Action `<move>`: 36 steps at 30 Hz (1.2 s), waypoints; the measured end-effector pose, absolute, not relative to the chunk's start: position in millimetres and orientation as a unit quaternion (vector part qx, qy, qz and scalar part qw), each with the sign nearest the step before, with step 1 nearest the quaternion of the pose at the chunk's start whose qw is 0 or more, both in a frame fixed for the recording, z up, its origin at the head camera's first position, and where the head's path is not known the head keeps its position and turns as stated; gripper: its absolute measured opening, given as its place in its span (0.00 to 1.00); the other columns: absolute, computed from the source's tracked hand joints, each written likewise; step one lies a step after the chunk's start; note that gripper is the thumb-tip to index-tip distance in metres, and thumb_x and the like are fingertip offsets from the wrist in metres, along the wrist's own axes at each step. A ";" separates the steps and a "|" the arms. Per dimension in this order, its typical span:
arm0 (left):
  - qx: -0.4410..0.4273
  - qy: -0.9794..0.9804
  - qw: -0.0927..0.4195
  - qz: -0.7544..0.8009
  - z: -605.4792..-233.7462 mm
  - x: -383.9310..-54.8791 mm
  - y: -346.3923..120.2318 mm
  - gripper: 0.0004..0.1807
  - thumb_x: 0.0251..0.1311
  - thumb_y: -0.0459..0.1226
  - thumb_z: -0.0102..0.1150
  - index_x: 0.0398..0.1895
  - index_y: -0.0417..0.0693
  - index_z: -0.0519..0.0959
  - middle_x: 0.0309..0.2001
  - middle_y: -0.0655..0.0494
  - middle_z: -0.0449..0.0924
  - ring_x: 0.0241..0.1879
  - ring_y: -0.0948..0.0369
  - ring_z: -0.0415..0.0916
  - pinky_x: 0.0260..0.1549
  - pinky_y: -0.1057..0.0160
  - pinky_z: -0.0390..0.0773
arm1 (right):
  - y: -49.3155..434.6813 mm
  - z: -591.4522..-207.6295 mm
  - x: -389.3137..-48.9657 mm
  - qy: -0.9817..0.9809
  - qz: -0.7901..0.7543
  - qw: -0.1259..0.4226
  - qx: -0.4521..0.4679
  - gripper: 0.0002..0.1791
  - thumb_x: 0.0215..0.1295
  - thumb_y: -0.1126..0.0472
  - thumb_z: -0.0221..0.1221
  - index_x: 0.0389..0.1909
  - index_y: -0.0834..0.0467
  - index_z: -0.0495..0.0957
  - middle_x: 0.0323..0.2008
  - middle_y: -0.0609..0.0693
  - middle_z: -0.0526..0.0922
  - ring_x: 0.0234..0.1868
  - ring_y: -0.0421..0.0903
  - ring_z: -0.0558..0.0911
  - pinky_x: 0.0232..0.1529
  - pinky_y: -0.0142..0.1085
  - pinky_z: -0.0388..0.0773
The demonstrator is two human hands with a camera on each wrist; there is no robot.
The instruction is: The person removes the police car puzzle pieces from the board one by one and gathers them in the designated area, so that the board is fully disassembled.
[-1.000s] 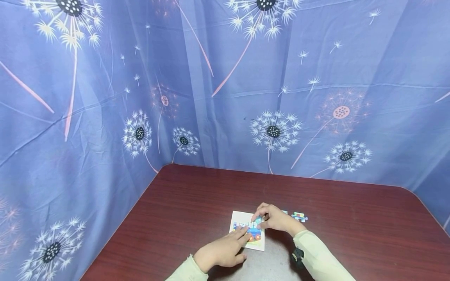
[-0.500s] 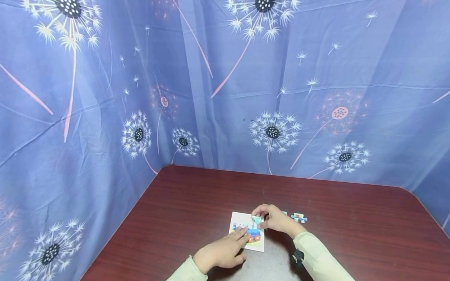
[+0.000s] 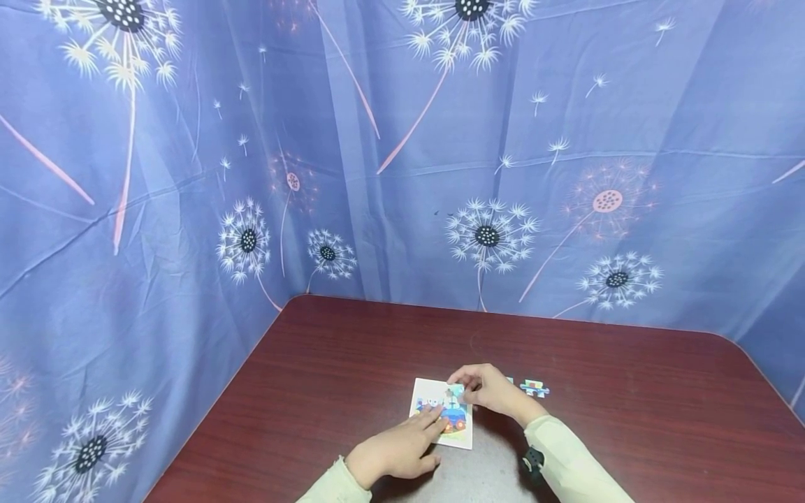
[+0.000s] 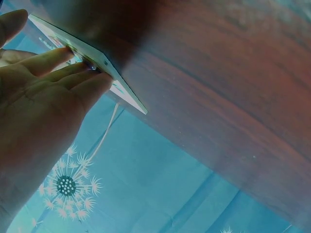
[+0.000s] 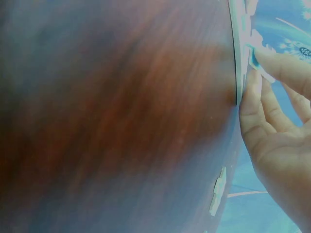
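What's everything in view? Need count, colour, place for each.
table: 1, dark reddish brown, under the puzzle things
backdrop cloth: sheet count unclear, blue with white and pink dandelions, behind the table and along its left side
puzzle board: 1, white border, blue vehicle picture, on the table
held piece: 1, teal and white, at the board's edge
loose piece: 1, multicoloured, on the table, right of the board
second loose piece: 1, bluish, mostly hidden beside the right hand
wrist device: 1, black, at the right cuff
sleeves: 2, pale green, on both arms
left hand: 1, bare, fingers on the board
right hand: 1, bare, pinching the held piece
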State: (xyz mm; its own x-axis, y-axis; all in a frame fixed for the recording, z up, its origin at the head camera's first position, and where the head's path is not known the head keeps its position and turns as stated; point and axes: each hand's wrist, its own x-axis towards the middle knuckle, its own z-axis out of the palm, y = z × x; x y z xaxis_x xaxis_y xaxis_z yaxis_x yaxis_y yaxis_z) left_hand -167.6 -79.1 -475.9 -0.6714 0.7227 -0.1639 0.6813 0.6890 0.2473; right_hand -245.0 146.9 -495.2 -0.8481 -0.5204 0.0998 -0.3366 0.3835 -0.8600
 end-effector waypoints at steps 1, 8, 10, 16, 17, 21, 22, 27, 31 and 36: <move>0.386 0.910 0.125 0.083 -476.3 -167.7 -79.2 0.33 0.66 0.46 0.53 0.70 0.42 0.63 0.73 0.45 0.55 0.71 0.50 0.53 0.67 0.56 0.59 | 146.8 -495.1 -245.1 0.826 -0.492 0.092 -0.259 0.14 0.55 0.75 0.62 0.43 0.63 0.82 0.33 0.58 0.80 0.29 0.43 0.77 0.21 0.31 0.74; 0.383 0.909 0.136 0.088 -477.9 -168.1 -80.2 0.33 0.67 0.46 0.52 0.71 0.42 0.62 0.73 0.45 0.54 0.72 0.50 0.52 0.68 0.56 0.58 | 150.2 -493.5 -247.0 0.815 -0.510 0.092 -0.259 0.13 0.58 0.73 0.61 0.45 0.64 0.81 0.32 0.58 0.82 0.26 0.40 0.77 0.19 0.38 0.77; 0.380 0.910 0.139 0.088 -477.7 -168.2 -80.4 0.33 0.67 0.46 0.52 0.71 0.42 0.61 0.74 0.45 0.53 0.72 0.50 0.51 0.68 0.56 0.57 | 152.0 -492.6 -247.3 0.815 -0.511 0.094 -0.258 0.13 0.59 0.73 0.61 0.46 0.64 0.81 0.31 0.57 0.82 0.25 0.40 0.76 0.19 0.40 0.78; 0.392 0.910 0.116 0.069 -476.0 -168.1 -79.5 0.32 0.66 0.46 0.53 0.70 0.41 0.63 0.72 0.44 0.56 0.71 0.51 0.54 0.67 0.57 0.59 | 158.7 -489.6 -247.1 0.811 -0.517 0.092 -0.256 0.13 0.60 0.73 0.59 0.47 0.65 0.81 0.31 0.59 0.82 0.23 0.45 0.77 0.20 0.42 0.78; 0.394 0.910 0.113 0.067 -475.9 -167.9 -79.4 0.32 0.66 0.46 0.53 0.70 0.41 0.63 0.72 0.43 0.57 0.71 0.51 0.54 0.67 0.57 0.59 | 160.0 -489.4 -247.3 0.809 -0.520 0.091 -0.257 0.13 0.60 0.73 0.59 0.47 0.65 0.81 0.30 0.60 0.82 0.23 0.48 0.78 0.19 0.42 0.78; 0.391 0.910 0.115 0.069 -477.0 -167.1 -79.4 0.33 0.65 0.46 0.53 0.70 0.42 0.63 0.72 0.44 0.57 0.71 0.51 0.55 0.67 0.57 0.59 | 165.9 -490.3 -247.9 0.805 -0.530 0.089 -0.253 0.13 0.61 0.73 0.59 0.47 0.68 0.80 0.29 0.61 0.81 0.22 0.55 0.79 0.19 0.44 0.78; 0.391 0.911 0.115 0.070 -477.4 -167.1 -79.4 0.33 0.65 0.46 0.53 0.70 0.42 0.63 0.72 0.44 0.57 0.71 0.50 0.55 0.67 0.58 0.59 | 167.8 -490.8 -248.1 0.806 -0.529 0.087 -0.251 0.13 0.61 0.72 0.60 0.47 0.69 0.79 0.29 0.61 0.81 0.22 0.55 0.79 0.19 0.45 0.78; 0.392 0.910 0.118 0.073 -477.2 -166.5 -79.3 0.33 0.65 0.46 0.53 0.70 0.42 0.63 0.72 0.44 0.57 0.71 0.50 0.55 0.67 0.58 0.59 | 179.3 -490.9 -248.4 0.810 -0.532 0.086 -0.232 0.13 0.62 0.72 0.59 0.47 0.68 0.80 0.30 0.61 0.82 0.21 0.55 0.79 0.19 0.43 0.78; 0.392 0.909 0.121 0.076 -476.6 -166.7 -78.9 0.33 0.65 0.46 0.53 0.70 0.42 0.63 0.72 0.44 0.57 0.71 0.50 0.54 0.67 0.58 0.59 | 190.8 -490.5 -249.2 0.817 -0.527 0.083 -0.219 0.13 0.62 0.71 0.60 0.48 0.66 0.80 0.32 0.58 0.83 0.21 0.52 0.80 0.20 0.39 0.78; 0.393 0.909 0.119 0.074 -476.7 -168.0 -78.8 0.33 0.65 0.46 0.53 0.71 0.42 0.63 0.72 0.44 0.56 0.71 0.50 0.54 0.67 0.57 0.59 | 206.2 -486.3 -249.4 0.824 -0.519 0.070 -0.218 0.14 0.61 0.69 0.61 0.48 0.66 0.80 0.34 0.58 0.83 0.28 0.46 0.80 0.26 0.38 0.80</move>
